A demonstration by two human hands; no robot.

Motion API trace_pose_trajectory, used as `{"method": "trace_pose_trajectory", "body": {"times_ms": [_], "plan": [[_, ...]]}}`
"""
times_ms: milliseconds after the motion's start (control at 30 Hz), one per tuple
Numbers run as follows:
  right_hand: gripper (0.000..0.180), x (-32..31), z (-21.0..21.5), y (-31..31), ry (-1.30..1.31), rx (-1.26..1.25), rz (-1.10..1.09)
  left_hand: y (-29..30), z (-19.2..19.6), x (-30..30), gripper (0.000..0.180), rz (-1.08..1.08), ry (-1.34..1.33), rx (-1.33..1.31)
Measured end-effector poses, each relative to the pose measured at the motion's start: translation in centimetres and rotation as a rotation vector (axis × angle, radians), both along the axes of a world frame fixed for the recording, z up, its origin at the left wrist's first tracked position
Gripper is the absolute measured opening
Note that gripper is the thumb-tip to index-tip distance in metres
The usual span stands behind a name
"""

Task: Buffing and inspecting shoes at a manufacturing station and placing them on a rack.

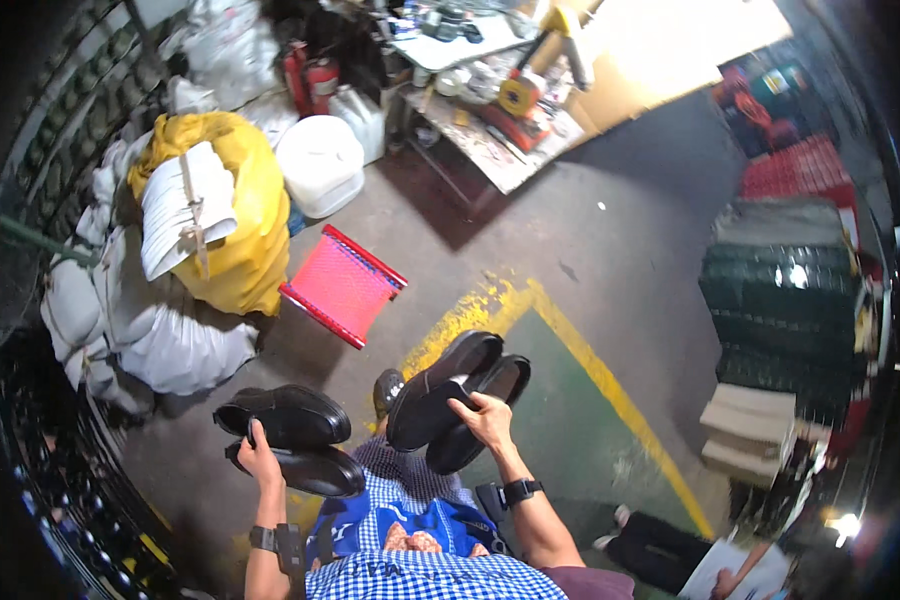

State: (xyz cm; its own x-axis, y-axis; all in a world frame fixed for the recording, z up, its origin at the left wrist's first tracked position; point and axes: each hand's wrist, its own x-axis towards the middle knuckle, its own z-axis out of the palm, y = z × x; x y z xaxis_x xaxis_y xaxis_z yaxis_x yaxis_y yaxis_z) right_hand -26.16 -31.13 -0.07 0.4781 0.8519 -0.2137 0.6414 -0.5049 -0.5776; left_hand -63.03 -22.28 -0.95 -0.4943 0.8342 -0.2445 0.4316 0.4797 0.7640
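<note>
Overhead, both hands are raised above the concrete floor point(590, 250), each gripping a pair of black shoes. The left hand point(258, 462) has its fingers curled around the heels of the left pair of black shoes point(290, 438), one shoe stacked above the other, toes pointing right. The right hand point(485, 420) clamps the right pair of black shoes point(455, 398) from below, soles side by side, toes aimed up and away. Beyond them a red folding stool point(342, 285) stands on the floor, just beside a yellow sack point(250, 230) topped with a white bundle point(185, 205). A yellow painted line point(610, 385) runs across the floor under the right pair.
</note>
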Motion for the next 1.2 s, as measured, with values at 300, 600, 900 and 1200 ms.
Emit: {"method": "trace_pose_trajectory", "body": {"times_ms": [300, 600, 900, 1200], "plan": [[0.034, 2.2, -9.4, 22.8, -0.163, 0.001, 0.885, -0.4, -2.3, 8.2, 0.038, 0.347, -0.137, -0.050], [0.030, -4.5, -22.4, 38.6, -0.243, 0.051, 1.555, -2.6, -5.8, 19.2, 0.031, 0.509, 0.017, -0.193], [0.078, -3.5, -27.8, 40.9, 0.080, 0.186, 1.261, -0.6, -9.7, 28.5, 0.032, 0.979, -0.271, -0.229], [0.082, 5.0, -36.0, 37.4, 0.563, -0.528, 0.379, 3.2, -11.4, 31.4, 0.042, 1.007, -0.408, -0.205]]}}
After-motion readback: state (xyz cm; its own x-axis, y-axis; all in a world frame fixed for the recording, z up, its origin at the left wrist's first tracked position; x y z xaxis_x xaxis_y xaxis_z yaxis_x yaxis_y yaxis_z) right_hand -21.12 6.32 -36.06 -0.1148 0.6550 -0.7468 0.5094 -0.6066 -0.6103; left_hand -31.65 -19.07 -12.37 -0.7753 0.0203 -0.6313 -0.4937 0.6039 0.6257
